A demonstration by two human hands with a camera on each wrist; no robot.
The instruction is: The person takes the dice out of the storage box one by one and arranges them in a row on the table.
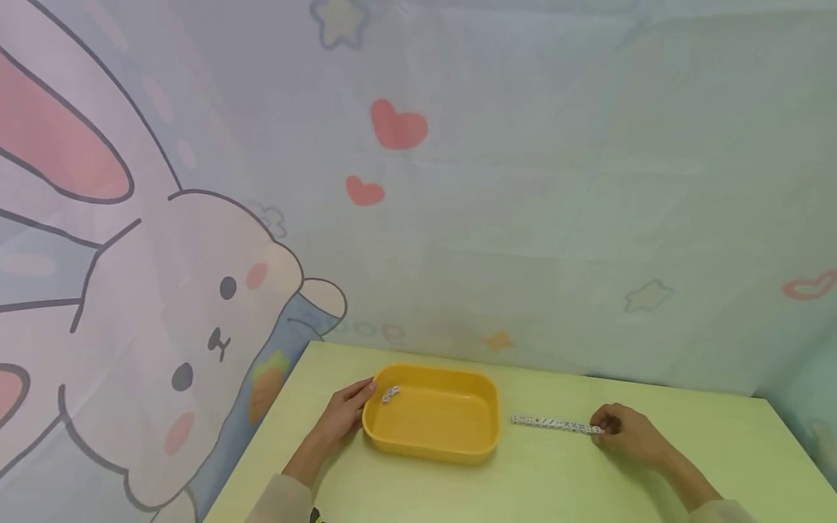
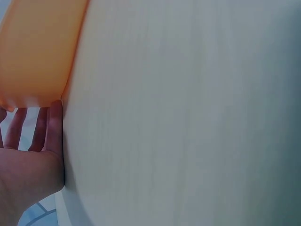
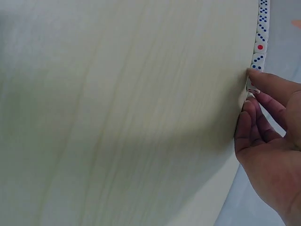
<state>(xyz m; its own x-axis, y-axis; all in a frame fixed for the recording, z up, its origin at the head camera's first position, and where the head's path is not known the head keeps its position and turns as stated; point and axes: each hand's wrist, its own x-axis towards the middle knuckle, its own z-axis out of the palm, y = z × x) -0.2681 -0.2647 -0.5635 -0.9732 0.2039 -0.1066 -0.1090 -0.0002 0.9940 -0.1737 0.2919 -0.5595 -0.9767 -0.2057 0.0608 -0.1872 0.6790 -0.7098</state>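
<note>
A yellow plastic tray (image 1: 431,436) stands on the table, with a few small white dice (image 1: 390,394) in its far left corner. My left hand (image 1: 343,414) rests against the tray's left end; in the left wrist view its extended fingers (image 2: 54,127) touch the outer wall, and the thumb is mostly cut off. To the right of the tray runs a straight row of white dice (image 1: 549,423) with blue and red pips. At the row's right end my right hand (image 1: 628,432) pinches a die (image 3: 252,87) between thumb and forefinger, close against the neighbouring die.
The pale table (image 1: 523,487) ends at a printed cloth backdrop (image 1: 523,218) with a rabbit, hearts and stars. A small dark and yellow object (image 1: 317,516) shows at the bottom edge, beside the left sleeve (image 1: 281,500).
</note>
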